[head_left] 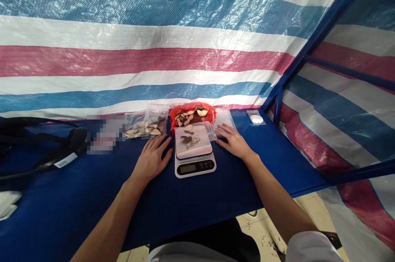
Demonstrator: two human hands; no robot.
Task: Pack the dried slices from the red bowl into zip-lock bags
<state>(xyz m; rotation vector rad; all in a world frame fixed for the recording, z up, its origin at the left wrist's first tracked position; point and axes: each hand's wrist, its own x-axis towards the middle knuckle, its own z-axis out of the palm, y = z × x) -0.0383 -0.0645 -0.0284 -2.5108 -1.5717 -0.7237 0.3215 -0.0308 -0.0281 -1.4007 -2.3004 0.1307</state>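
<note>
Left hand (pixel 153 157) and right hand (pixel 235 142) lay apart, spread loosely with nothing visibly gripped, flanking the scale (pixel 195 173) on the blue tabletop (pixel 191 200), where a careless nudge could have slid the clear bag (pixel 203 136) of pieces (pixel 193 142) off its plate (pixel 182 155).

White glare on striped sheeting (pixel 154 37)

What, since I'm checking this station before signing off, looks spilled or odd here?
Nothing looks spilled. One mild oddity: the digital kitchen scale has a clear plastic bag of pieces on its platform, yet no digits are readable on its display. The bag also overhangs toward the right hand.
</note>
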